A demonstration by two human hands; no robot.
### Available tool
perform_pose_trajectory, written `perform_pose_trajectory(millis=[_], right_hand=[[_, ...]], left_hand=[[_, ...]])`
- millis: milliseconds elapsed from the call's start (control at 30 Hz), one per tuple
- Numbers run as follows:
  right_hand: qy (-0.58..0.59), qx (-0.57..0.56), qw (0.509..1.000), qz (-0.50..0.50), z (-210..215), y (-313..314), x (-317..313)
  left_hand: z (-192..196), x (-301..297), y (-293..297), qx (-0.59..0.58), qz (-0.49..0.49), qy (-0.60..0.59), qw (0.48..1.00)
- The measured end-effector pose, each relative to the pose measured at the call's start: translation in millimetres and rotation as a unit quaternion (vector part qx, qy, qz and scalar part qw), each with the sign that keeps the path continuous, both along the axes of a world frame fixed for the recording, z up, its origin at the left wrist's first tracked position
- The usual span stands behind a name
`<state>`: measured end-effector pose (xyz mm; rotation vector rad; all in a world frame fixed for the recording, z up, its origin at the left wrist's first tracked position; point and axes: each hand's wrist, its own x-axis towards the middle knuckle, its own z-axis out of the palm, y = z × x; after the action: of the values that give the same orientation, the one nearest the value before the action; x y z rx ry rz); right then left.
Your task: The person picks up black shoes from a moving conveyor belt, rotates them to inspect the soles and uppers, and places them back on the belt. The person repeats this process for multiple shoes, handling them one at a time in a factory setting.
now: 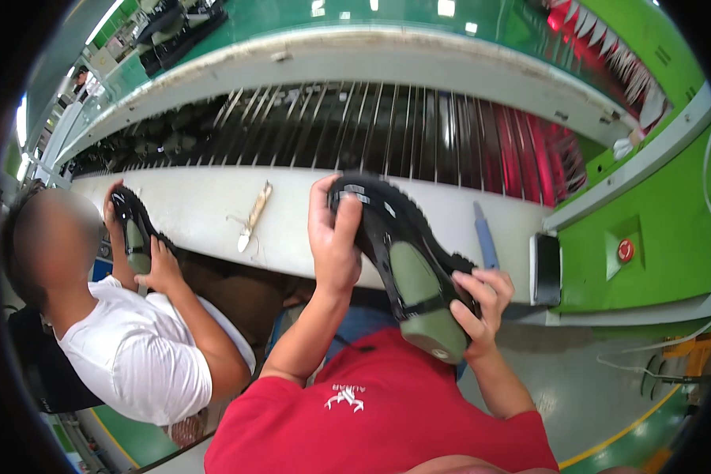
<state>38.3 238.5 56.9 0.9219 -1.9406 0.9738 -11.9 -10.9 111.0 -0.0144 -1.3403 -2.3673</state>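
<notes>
The worker's right hand [486, 308] holds the green near end of a black-and-green shoe [415, 272], and the left hand [333, 245] grips its far end, thumb on the glossy black. The shoe sits tilted between both hands, at the bench's [205, 213] near edge. I'd support both ends and press lightly, sparing that shiny surface. Right of the right hand lies a black slab [545, 270]; beyond that hand, a blue tool [485, 238]; left of the left hand, a worn tool [256, 213]; farthest, metal bars [379, 126].
</notes>
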Motion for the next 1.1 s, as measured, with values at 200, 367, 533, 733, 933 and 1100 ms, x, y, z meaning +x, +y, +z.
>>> perform_pose_trajectory(millis=[200,367,533,733,933,1100], right_hand=[[-0.023,0.045,0.998,0.039,68,27,-24],[-0.141,0.095,0.983,0.07,144,30,-64],[-0.156,0.289,0.935,0.135,170,-4,-101],[-0.15,-0.023,0.969,0.192,143,-6,-126],[-0.421,-0.28,0.82,0.269,56,-43,-117],[-0.434,-0.356,0.768,0.307,41,-60,-117]], left_hand=[[-22,-18,-4,-0.12,0.039,0.021,0.992],[-46,-12,8,-0.296,-0.046,-0.066,0.952],[3,-1,5,-0.418,-0.07,0.184,0.887],[46,0,-1,-0.509,0.021,0.176,0.842],[53,1,-17,-0.559,0.007,0.124,0.82],[73,-7,-16,-0.65,-0.058,0.07,0.754]])
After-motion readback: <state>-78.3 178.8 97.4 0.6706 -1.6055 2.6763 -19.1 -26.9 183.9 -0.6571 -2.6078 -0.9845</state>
